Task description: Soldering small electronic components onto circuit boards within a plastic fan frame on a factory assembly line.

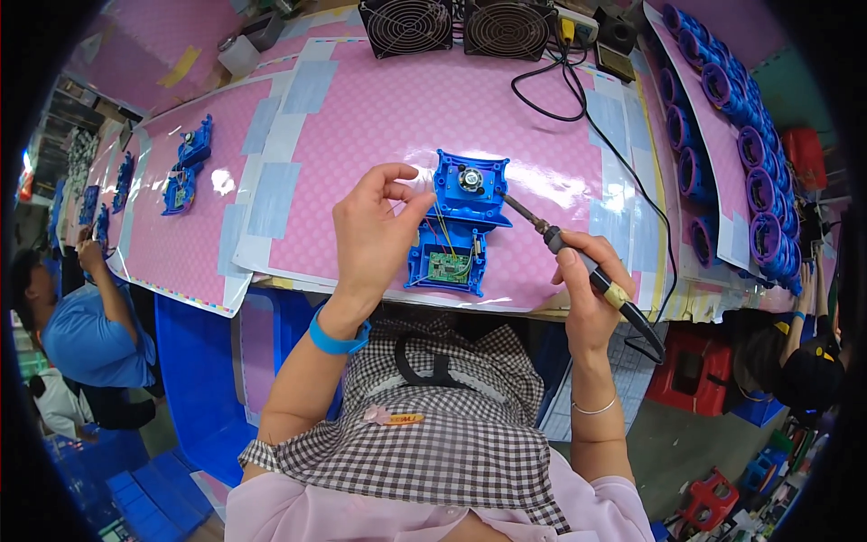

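Note:
In front of me on the table lie two blue plastic housing halves, linked by thin wires. The far half [495, 173] carries a round speaker-like part [470, 180]; in the near half [479, 287] sits a green circuit board [449, 266]. My left hand [372, 221] is at the left side of the far half, fingers curled and thumb tip at the upper ends of thin yellow wires [443, 226], which it seems to pinch. My right hand [591, 275] grips a soldering iron [553, 238] like a pen, its tip at the far half's right edge.
Two black fans [408, 29] stand at the far edge. A black cable [646, 194] runs down the right side. Stacked blue ring-shaped housings [766, 185] fill a rack on the right. More blue housings [188, 163] lie left, where a person in blue [95, 334] sits.

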Demonstrator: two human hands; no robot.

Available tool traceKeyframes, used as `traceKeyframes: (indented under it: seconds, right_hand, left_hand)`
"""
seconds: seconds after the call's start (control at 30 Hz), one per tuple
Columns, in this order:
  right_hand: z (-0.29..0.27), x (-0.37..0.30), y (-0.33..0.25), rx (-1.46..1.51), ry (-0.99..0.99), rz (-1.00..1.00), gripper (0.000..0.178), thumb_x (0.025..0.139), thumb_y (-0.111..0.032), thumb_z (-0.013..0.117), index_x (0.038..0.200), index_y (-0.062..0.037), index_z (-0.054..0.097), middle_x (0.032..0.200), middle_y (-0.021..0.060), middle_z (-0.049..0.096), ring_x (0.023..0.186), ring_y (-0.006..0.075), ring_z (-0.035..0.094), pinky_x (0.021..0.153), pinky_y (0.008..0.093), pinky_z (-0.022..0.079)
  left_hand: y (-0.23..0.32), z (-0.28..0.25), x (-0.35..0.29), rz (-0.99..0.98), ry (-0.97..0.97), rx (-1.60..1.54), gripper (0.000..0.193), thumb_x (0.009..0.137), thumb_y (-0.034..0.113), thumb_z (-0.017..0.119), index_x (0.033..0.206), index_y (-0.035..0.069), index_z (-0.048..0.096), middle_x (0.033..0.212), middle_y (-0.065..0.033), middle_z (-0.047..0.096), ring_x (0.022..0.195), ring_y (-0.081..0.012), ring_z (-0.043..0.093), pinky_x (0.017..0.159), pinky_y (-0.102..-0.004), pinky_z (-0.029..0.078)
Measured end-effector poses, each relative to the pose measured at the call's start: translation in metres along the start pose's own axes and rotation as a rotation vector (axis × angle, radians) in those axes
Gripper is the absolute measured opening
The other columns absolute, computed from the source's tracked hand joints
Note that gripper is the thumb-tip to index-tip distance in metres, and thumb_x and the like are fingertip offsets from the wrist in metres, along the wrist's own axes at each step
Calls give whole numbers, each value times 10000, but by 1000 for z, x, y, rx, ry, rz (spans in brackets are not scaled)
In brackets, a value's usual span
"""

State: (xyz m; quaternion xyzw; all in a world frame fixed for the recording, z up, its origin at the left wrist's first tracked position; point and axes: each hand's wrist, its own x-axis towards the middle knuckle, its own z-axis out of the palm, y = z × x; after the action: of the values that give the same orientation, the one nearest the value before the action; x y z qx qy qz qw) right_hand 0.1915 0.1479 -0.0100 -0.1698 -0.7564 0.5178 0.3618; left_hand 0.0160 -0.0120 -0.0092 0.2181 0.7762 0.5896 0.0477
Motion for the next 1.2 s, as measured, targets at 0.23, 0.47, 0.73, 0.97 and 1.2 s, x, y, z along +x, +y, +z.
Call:
traceKeyframes:
  seconds: [0.23, 0.47, 0.73, 0.97, 1.2]
  right_hand:
    - [2, 2, -3, 23, -5, 51, 171, 862, -28, 640, 1005, 63, 664, 840, 102, 627, 604, 121, 578, 560, 232, 433]
    - [10, 4, -9, 52, 29, 80, 159, 804, -14, 686, 957, 28, 697, 813, 77, 663, 698, 124, 571, 620, 250, 430]
    - [17, 6, -5, 24, -12, 61, 157, 787, 3, 688, 941, 23, 700, 839, 101, 692, 728, 161, 614, 657, 270, 465]
    - [23, 9, -3, 17, -22, 55, 149, 787, -4, 691, 935, 18, 704, 830, 103, 695, 727, 166, 625, 662, 271, 477]
    - [24, 12, 1, -1, -47, 7, 150, 813, 4, 674, 960, 25, 695, 813, 79, 661, 668, 122, 592, 599, 237, 450]
  left_hand:
    - [2, -4, -1, -168, -88, -53, 119, 838, 55, 715, 879, 5, 615, 816, -12, 646, 623, -16, 516, 568, -162, 418]
    - [-2, 14, 10, 342, 41, 323, 148, 762, 61, 750, 802, 6, 618, 731, -16, 669, 568, -40, 513, 517, -233, 399]
    - [6, 15, 8, 148, -157, 182, 142, 786, 76, 719, 908, 7, 735, 803, -84, 707, 635, -111, 591, 577, -269, 453]
    - [5, 18, 8, 170, -188, 256, 144, 787, 69, 714, 909, -6, 727, 819, -116, 702, 688, -159, 630, 609, -284, 470]
    - [6, 20, 9, 187, -185, 257, 140, 781, 65, 693, 882, -30, 713, 799, -176, 682, 714, -290, 671, 662, -362, 520]
